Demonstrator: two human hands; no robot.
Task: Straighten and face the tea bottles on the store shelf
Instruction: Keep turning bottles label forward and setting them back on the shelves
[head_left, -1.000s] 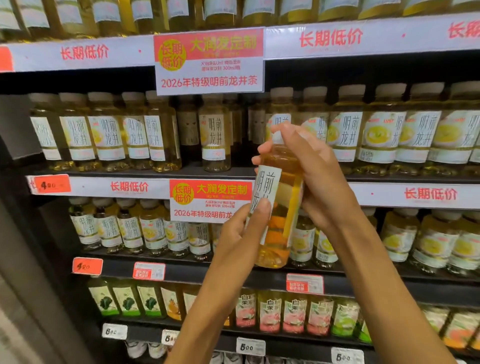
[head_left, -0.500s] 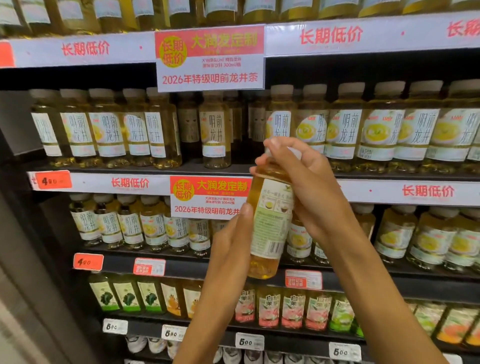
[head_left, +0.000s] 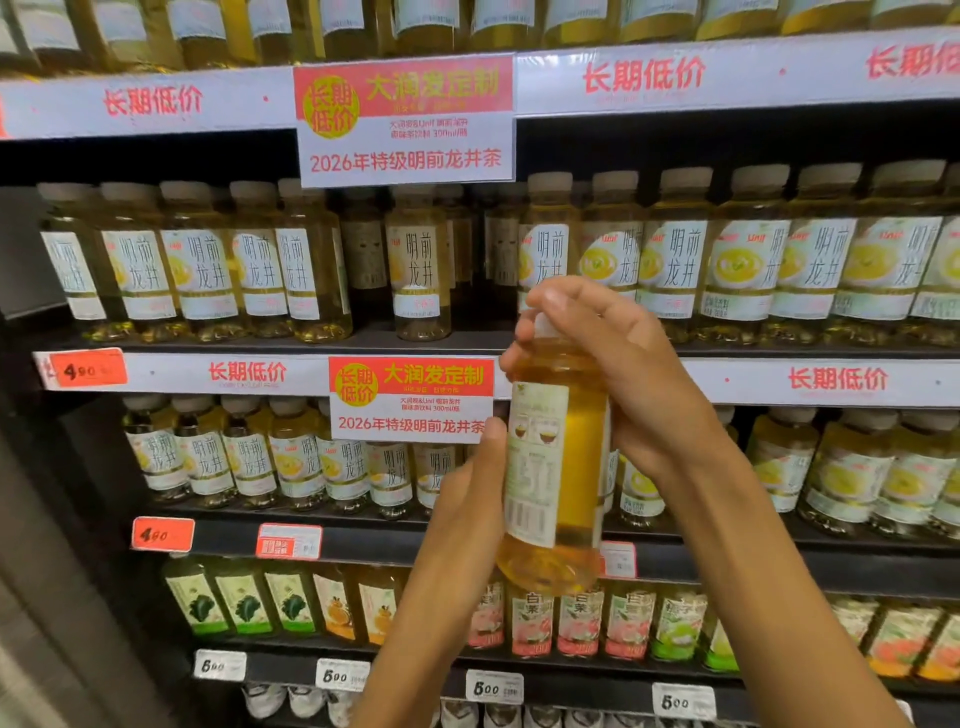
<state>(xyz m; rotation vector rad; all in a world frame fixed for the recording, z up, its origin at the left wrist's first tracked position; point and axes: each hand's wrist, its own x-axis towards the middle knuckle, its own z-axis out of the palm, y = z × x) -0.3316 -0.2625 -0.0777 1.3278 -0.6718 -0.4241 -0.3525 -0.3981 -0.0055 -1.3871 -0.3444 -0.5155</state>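
I hold one yellow tea bottle (head_left: 558, 467) upright in front of the shelves. Its back label with a barcode faces me. My right hand (head_left: 623, 379) grips the cap and shoulder from the right. My left hand (head_left: 467, 493) holds the lower body from the left, thumb against the label. Rows of the same tea bottles (head_left: 748, 260) stand on the upper shelf (head_left: 208, 345). One lone bottle (head_left: 420, 270) stands in a gap at that shelf's middle. More tea bottles (head_left: 301, 462) fill the shelf below.
Red and white price strips (head_left: 836, 382) run along each shelf edge, with promo signs (head_left: 410, 400) at the centre. Lower shelves carry other drinks (head_left: 576, 618) with green, orange and pink labels. A dark cabinet frame (head_left: 31, 467) borders the left side.
The bottle has turned in my hands from its front label to its back label and has sunk a little lower. Both hands stayed on it.
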